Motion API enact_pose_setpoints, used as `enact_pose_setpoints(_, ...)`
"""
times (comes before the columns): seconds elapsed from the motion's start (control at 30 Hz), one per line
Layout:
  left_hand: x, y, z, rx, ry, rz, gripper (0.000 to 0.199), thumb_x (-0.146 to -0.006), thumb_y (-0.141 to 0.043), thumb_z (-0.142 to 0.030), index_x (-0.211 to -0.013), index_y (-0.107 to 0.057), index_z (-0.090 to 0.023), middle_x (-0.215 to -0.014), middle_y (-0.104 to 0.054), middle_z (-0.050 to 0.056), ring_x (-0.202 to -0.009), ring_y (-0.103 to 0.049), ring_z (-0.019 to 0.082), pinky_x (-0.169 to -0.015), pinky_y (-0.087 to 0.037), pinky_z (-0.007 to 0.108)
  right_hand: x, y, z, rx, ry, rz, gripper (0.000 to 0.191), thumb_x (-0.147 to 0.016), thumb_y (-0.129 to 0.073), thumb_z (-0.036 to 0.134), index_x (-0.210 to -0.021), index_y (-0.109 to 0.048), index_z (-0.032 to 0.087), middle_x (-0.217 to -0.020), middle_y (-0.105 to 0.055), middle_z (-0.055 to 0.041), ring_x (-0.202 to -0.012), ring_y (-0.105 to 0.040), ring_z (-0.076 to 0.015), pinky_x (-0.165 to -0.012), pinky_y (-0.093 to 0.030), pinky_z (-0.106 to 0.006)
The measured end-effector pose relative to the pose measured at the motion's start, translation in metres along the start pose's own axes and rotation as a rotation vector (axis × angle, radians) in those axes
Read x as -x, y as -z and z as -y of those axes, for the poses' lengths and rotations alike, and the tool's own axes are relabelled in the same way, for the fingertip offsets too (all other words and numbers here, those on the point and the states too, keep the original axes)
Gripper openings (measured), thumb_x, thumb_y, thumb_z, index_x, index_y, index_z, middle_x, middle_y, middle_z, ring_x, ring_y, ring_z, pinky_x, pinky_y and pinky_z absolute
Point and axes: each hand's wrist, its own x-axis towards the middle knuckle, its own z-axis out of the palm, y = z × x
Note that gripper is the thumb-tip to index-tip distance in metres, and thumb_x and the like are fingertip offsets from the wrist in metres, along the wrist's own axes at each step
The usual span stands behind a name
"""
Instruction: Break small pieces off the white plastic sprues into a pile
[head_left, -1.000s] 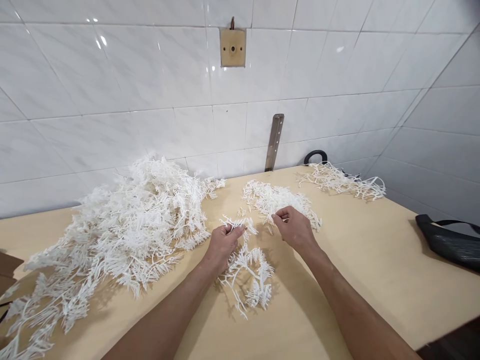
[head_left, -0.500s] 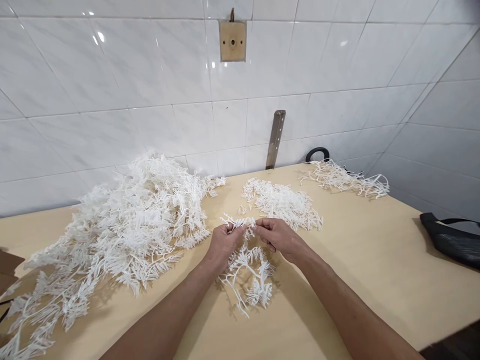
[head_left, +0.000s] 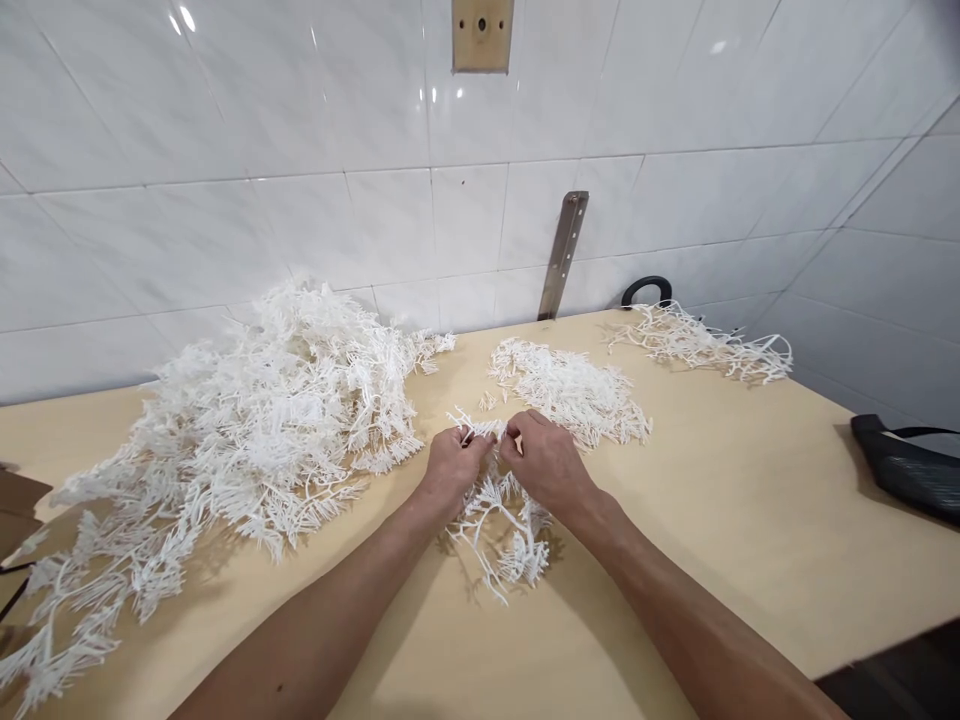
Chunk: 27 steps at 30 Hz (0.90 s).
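A white plastic branch (head_left: 517, 555) with fine needle-like twigs hangs and rests between my forearms, its upper end at my fingers. My left hand (head_left: 456, 460) is closed, pinching the branch between thumb and fingers. Close against it, my right hand (head_left: 546, 455) is also closed on the twigs at the branch's upper end; its fingertips partly hide what they grip. Just behind my right hand lies a low pile of small cut white twigs (head_left: 574, 390). To the left spreads a big heap of white branches (head_left: 277, 420).
Bare white stems (head_left: 705, 342) lie at the back right beside a black ring-shaped handle (head_left: 646, 290). A metal strip (head_left: 564, 255) leans on the tiled wall. A black bag (head_left: 904, 470) sits at the table's (head_left: 735, 500) right edge, a brown box (head_left: 19, 505) at far left.
My right hand has turned, its knuckles now higher and its fingers curled in near the left thumb. My left hand keeps its pinch on the branch. The view has tilted slightly down.
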Motion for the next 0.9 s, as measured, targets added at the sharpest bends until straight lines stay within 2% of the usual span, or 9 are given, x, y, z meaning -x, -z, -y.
enact_pose_setpoints(0.07,-0.001,0.002,0.002,0.071,0.007,-0.003,0.030,-0.066,-0.076,-0.038,-0.069,-0.055,-0.016,-0.051,-0.045,-0.006,-0.045,-0.038,0.007,-0.046,-0.028,0.021,-0.003,0.004,-0.009,0.011,-0.083,-0.026,0.012,-0.084,-0.051,0.017,-0.073,-0.057,0.019,-0.080,-0.063,-0.0081,-0.067,-0.053,-0.0173,-0.063,-0.040,-0.030)
enact_pose_setpoints(0.1,-0.001,0.003,0.002,0.103,0.013,0.005,0.033,-0.065,-0.077,-0.039,-0.067,-0.053,-0.017,-0.049,-0.041,-0.007,-0.044,-0.034,0.006,-0.045,-0.026,0.020,-0.004,0.007,-0.015,-0.021,-0.181,-0.037,0.011,-0.083,-0.053,0.018,-0.073,-0.058,0.019,-0.078,-0.063,-0.0077,-0.067,-0.054,-0.0178,-0.063,-0.041,-0.031)
enact_pose_setpoints(0.2,-0.001,0.007,-0.001,0.155,0.031,0.049,0.043,-0.064,-0.079,-0.041,-0.061,-0.042,-0.020,-0.045,-0.027,-0.011,-0.041,-0.021,0.004,-0.041,-0.017,0.020,-0.009,0.016,-0.034,-0.314,-0.413,-0.027,0.010,-0.082,-0.058,0.027,-0.077,-0.061,0.019,-0.074,-0.065,-0.0056,-0.059,-0.054,-0.0152,-0.057,-0.044,-0.030)
enact_pose_setpoints(0.33,0.000,0.008,-0.005,0.176,0.033,0.066,0.049,-0.062,-0.082,-0.043,-0.059,-0.038,-0.021,-0.045,-0.025,-0.011,-0.041,-0.019,0.003,-0.040,-0.013,0.021,-0.010,0.017,-0.039,-0.861,-0.485,0.182,0.024,-0.075,-0.073,0.038,-0.079,-0.061,0.018,-0.072,-0.066,-0.0040,-0.054,-0.053,-0.0113,-0.046,-0.041,-0.024)
enact_pose_setpoints(0.47,-0.002,0.008,-0.004,0.179,0.013,0.065,0.048,-0.059,-0.085,-0.043,-0.060,-0.043,-0.019,-0.046,-0.029,-0.011,-0.041,-0.022,0.003,-0.041,-0.014,0.020,-0.007,0.014,-0.025,-1.075,-0.500,0.395,0.034,-0.069,-0.082,0.042,-0.083,-0.064,0.017,-0.069,-0.064,-0.0005,-0.054,-0.051,-0.0081,-0.046,-0.042,-0.020)
enact_pose_setpoints(0.57,-0.002,0.007,-0.003,0.164,0.002,0.051,0.047,-0.058,-0.085,-0.045,-0.061,-0.047,-0.018,-0.047,-0.033,-0.010,-0.042,-0.025,0.003,-0.041,-0.017,0.020,-0.004,0.015,-0.017,-1.124,-0.506,0.487,0.037,-0.071,-0.080,0.047,-0.085,-0.066,0.015,-0.080,-0.068,-0.0038,-0.056,-0.052,-0.0075,-0.047,-0.043,-0.020)
enact_pose_setpoints(0.63,-0.002,0.007,-0.002,0.148,0.003,0.047,0.046,-0.058,-0.084,-0.045,-0.061,-0.048,-0.018,-0.047,-0.034,-0.010,-0.043,-0.026,0.004,-0.041,-0.019,0.020,-0.003,0.015,-0.016,-1.115,-0.479,0.510,0.037,-0.073,-0.078,0.049,-0.082,-0.066,0.015,-0.073,-0.067,-0.0023,-0.054,-0.052,-0.0073,-0.049,-0.045,-0.021)
enact_pose_setpoints(0.77,-0.001,0.005,-0.002,0.100,-0.003,0.054,0.042,-0.060,-0.083,-0.043,-0.061,-0.049,-0.017,-0.048,-0.036,-0.009,-0.044,-0.028,0.004,-0.042,-0.022,0.020,-0.002,0.011,-0.016,-1.042,-0.448,0.466,0.033,-0.072,-0.079,0.044,-0.079,-0.065,0.016,-0.062,-0.062,0.0017,-0.048,-0.051,-0.0071,-0.048,-0.044,-0.021)
enact_pose_setpoints(0.9,0.000,0.003,-0.002,0.045,-0.008,0.048,0.038,-0.063,-0.080,-0.041,-0.061,-0.051,-0.017,-0.047,-0.037,-0.008,-0.043,-0.028,0.004,-0.043,-0.022,0.020,-0.001,0.003,-0.019,-0.891,-0.459,0.423,0.028,-0.075,-0.075,0.042,-0.076,-0.062,0.017,-0.053,-0.057,0.0028,-0.042,-0.051,-0.0088,-0.039,-0.034,-0.019)
